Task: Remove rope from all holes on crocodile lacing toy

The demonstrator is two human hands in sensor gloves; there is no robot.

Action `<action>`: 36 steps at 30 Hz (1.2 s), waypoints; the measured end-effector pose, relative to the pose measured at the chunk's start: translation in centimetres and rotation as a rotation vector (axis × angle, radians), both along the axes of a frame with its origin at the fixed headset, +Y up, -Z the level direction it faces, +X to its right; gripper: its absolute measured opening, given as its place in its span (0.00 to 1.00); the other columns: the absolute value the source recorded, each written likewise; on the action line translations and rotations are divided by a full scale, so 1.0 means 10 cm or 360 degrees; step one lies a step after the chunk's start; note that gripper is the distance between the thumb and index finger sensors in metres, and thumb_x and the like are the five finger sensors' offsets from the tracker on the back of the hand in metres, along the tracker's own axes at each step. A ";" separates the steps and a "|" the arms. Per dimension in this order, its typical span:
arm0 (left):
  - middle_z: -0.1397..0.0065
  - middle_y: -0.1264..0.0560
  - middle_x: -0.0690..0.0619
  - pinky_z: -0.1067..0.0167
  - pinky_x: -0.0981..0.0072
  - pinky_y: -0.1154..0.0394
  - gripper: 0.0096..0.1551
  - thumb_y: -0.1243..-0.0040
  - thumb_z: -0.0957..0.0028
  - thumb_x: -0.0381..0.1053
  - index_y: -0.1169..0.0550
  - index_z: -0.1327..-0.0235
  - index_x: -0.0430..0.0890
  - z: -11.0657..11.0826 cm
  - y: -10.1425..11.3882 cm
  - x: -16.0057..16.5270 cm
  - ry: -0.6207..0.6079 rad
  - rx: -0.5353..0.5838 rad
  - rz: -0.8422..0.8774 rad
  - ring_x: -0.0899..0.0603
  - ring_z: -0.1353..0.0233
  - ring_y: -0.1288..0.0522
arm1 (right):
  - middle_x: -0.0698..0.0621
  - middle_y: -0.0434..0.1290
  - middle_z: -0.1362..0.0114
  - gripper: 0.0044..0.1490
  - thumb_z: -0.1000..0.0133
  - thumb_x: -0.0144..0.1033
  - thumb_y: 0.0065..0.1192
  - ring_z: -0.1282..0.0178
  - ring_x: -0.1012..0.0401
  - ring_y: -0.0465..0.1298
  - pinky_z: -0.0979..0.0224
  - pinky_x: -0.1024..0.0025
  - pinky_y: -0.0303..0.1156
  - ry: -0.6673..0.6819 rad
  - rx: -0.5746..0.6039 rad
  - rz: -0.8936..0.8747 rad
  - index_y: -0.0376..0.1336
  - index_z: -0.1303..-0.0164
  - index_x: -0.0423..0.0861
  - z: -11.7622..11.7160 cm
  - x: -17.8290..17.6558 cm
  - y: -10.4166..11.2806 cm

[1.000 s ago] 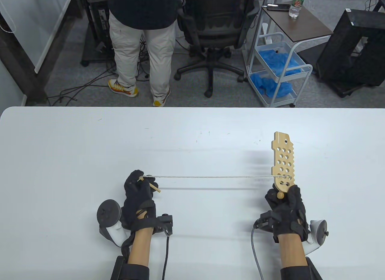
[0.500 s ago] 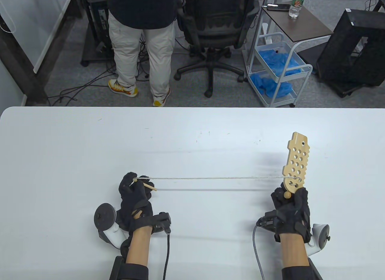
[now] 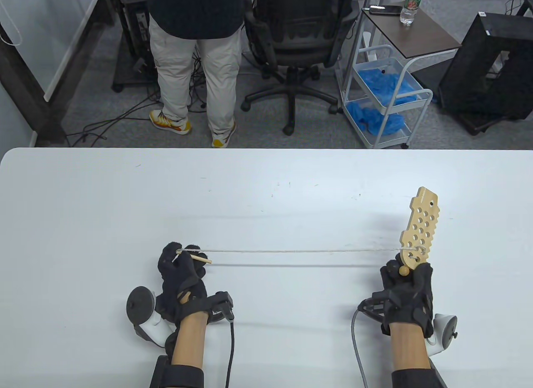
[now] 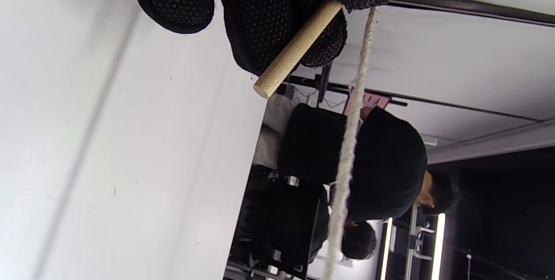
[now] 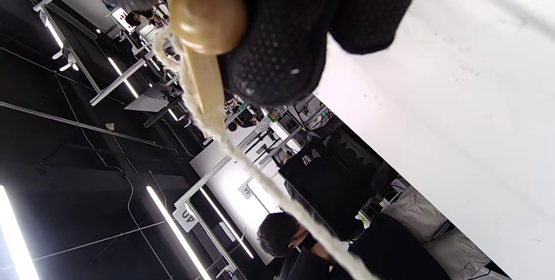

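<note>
The wooden crocodile lacing toy [image 3: 421, 229], a pale board with several round holes, stands tilted up and to the right. My right hand [image 3: 406, 286] grips its lower end, beside a round wooden bead [image 3: 404, 271] [image 5: 207, 15]. A white rope [image 3: 291, 251] [image 4: 347, 150] [image 5: 260, 180] runs taut and level from a low hole in the toy across to my left hand [image 3: 181, 267]. That hand pinches the rope's wooden needle [image 3: 200, 259] [image 4: 295, 50], whose free end points right. Both hands hover just above the white table [image 3: 266, 188].
Beyond the table's far edge a person [image 3: 195, 58] stands with their back to me, next to a black office chair [image 3: 300, 50]. A white trolley [image 3: 385, 100] with blue cloths and a small side table with a bottle [image 3: 410, 6] stand farther right.
Both hands have drawn apart: the left moved left, the right moved right with the toy, which now leans more to the right. The rope between them has lengthened and stays taut.
</note>
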State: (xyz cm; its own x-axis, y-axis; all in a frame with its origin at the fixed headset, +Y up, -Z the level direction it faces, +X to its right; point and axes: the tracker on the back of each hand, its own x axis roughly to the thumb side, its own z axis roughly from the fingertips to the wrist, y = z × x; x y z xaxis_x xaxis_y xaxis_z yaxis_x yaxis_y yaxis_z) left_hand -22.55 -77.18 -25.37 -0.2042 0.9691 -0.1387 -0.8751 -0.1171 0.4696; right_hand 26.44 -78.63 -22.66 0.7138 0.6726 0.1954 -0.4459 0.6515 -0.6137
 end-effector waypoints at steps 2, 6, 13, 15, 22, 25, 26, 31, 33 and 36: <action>0.31 0.25 0.61 0.31 0.48 0.27 0.28 0.49 0.39 0.56 0.41 0.27 0.66 0.00 -0.02 -0.01 0.0005 -0.0006 0.0030 0.52 0.36 0.21 | 0.44 0.78 0.43 0.32 0.46 0.48 0.59 0.52 0.56 0.83 0.37 0.50 0.75 -0.0005 -0.0002 -0.0011 0.62 0.39 0.42 0.00 0.00 0.00; 0.31 0.25 0.60 0.31 0.48 0.27 0.28 0.49 0.39 0.56 0.41 0.27 0.66 0.01 -0.03 -0.02 0.0033 0.0004 0.0081 0.52 0.36 0.21 | 0.44 0.78 0.43 0.32 0.46 0.49 0.59 0.52 0.56 0.83 0.37 0.50 0.75 -0.0016 -0.0002 -0.0028 0.62 0.39 0.42 0.01 0.00 0.00; 0.31 0.25 0.61 0.31 0.48 0.27 0.28 0.49 0.39 0.56 0.41 0.27 0.66 0.02 -0.06 -0.04 0.0062 -0.0004 0.0161 0.52 0.36 0.21 | 0.44 0.78 0.43 0.32 0.46 0.49 0.59 0.52 0.56 0.83 0.37 0.50 0.75 -0.0057 0.0002 -0.0087 0.62 0.39 0.42 0.03 0.01 0.00; 0.31 0.25 0.61 0.31 0.48 0.27 0.28 0.49 0.39 0.55 0.41 0.27 0.66 0.02 -0.06 -0.04 0.0065 -0.0001 0.0174 0.52 0.36 0.21 | 0.44 0.78 0.43 0.32 0.46 0.49 0.59 0.52 0.56 0.83 0.37 0.50 0.75 -0.0055 0.0003 -0.0090 0.62 0.39 0.42 0.03 0.01 0.00; 0.31 0.24 0.60 0.31 0.48 0.27 0.27 0.48 0.40 0.55 0.39 0.27 0.65 0.01 -0.05 -0.01 0.0038 0.0005 0.0155 0.52 0.36 0.20 | 0.44 0.78 0.43 0.32 0.46 0.48 0.59 0.53 0.56 0.83 0.37 0.50 0.75 -0.0016 0.0010 -0.0033 0.62 0.39 0.41 0.01 -0.04 0.02; 0.31 0.23 0.61 0.32 0.48 0.26 0.27 0.46 0.40 0.55 0.38 0.28 0.65 0.00 -0.03 0.01 0.0022 0.0013 0.0130 0.52 0.36 0.19 | 0.43 0.78 0.44 0.32 0.46 0.48 0.60 0.53 0.55 0.83 0.38 0.49 0.75 0.0012 -0.0003 0.0026 0.63 0.39 0.40 0.00 -0.09 0.03; 0.31 0.22 0.61 0.32 0.48 0.26 0.27 0.46 0.41 0.55 0.37 0.29 0.65 0.00 -0.02 0.02 0.0009 0.0015 0.0105 0.52 0.36 0.19 | 0.43 0.78 0.44 0.32 0.47 0.48 0.60 0.54 0.55 0.83 0.38 0.49 0.75 0.0022 -0.0003 0.0043 0.63 0.40 0.40 -0.01 -0.10 0.03; 0.36 0.17 0.62 0.33 0.47 0.25 0.26 0.40 0.45 0.54 0.30 0.32 0.63 -0.06 0.10 0.08 -0.0064 0.0062 -0.0182 0.52 0.39 0.17 | 0.42 0.79 0.44 0.32 0.47 0.48 0.61 0.54 0.55 0.83 0.39 0.49 0.75 0.0153 0.0009 0.0198 0.63 0.40 0.40 -0.04 -0.23 0.06; 0.39 0.14 0.62 0.34 0.47 0.24 0.27 0.37 0.48 0.52 0.28 0.34 0.62 -0.09 0.22 0.16 -0.0149 0.0124 -0.0478 0.53 0.41 0.15 | 0.42 0.79 0.45 0.32 0.47 0.48 0.61 0.55 0.54 0.83 0.39 0.48 0.75 0.0206 0.0017 0.0242 0.64 0.40 0.39 -0.06 -0.28 0.07; 0.42 0.13 0.62 0.35 0.46 0.24 0.26 0.36 0.50 0.54 0.26 0.36 0.62 -0.11 0.39 0.34 -0.0283 0.0237 -0.0812 0.53 0.43 0.15 | 0.41 0.79 0.45 0.32 0.47 0.47 0.62 0.55 0.54 0.84 0.40 0.48 0.75 0.0313 0.0035 0.0309 0.64 0.41 0.39 -0.08 -0.38 0.09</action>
